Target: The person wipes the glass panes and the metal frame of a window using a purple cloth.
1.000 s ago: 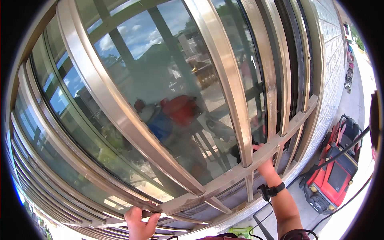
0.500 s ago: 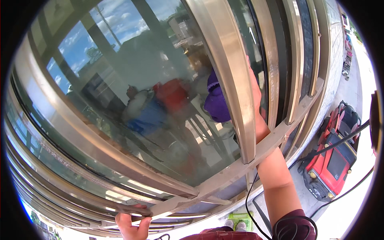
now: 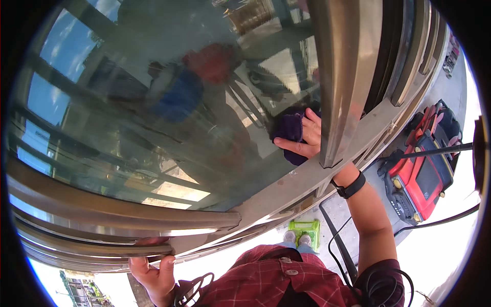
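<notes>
My right hand (image 3: 310, 134) reaches between the metal bars and presses a dark purple cloth (image 3: 291, 128) flat against the window glass (image 3: 215, 169). Its fingers lie over the cloth, and a black band circles the wrist. Part of this hand sits close behind a thick upright metal bar (image 3: 345, 77). At the lower left, my left hand (image 3: 153, 273) grips the end of another metal bar (image 3: 148, 250), fingers behind it and thumb in front. Reflections of sky and coloured shapes cover the glass.
A crossbar (image 3: 276, 192) joins the bars along the bottom. Below, my feet stand on a bright green stool or platform (image 3: 312, 233). A red and black toy car (image 3: 422, 179) is on the ground at right. Black cables (image 3: 335, 245) hang beside my right arm.
The cloth and my right hand have moved lower on the glass, and the hand's fingers now show beside the bar. My view has tilted down, showing more of my shirt and feet.
</notes>
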Demonstrator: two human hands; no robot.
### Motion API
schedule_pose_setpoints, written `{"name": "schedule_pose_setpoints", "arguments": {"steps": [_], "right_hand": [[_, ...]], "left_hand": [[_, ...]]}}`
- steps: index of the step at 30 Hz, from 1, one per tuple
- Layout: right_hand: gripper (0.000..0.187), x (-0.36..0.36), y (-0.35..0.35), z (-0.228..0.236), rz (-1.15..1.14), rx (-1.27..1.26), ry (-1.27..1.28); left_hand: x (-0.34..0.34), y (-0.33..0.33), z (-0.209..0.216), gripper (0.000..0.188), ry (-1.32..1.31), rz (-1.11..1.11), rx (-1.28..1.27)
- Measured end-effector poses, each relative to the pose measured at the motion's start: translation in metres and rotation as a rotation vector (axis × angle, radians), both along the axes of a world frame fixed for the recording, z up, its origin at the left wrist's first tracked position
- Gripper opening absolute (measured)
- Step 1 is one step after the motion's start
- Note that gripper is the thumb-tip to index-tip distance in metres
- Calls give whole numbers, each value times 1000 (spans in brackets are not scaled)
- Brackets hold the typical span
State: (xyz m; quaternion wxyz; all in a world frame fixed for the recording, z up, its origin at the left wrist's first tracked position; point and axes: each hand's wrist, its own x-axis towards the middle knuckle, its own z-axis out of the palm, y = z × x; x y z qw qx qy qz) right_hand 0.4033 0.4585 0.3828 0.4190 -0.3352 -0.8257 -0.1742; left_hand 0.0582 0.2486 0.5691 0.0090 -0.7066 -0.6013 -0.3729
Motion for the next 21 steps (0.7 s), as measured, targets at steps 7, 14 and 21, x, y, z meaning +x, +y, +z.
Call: {"name": "schedule_pose_setpoints", "arguments": {"steps": [7,14,21], "right_hand": [[50,15,-19,-169,-134,-449,-194],[20,28,-43,-157,-217,-344,-254],[15,28,-47,-168,-405,-710,-199]], "left_hand": [[0,-11,1,44,-5,-24,-3],[-5,-4,-6,46,40,-71,30],[-9,-5,-4,42,109,-83,101]]}}
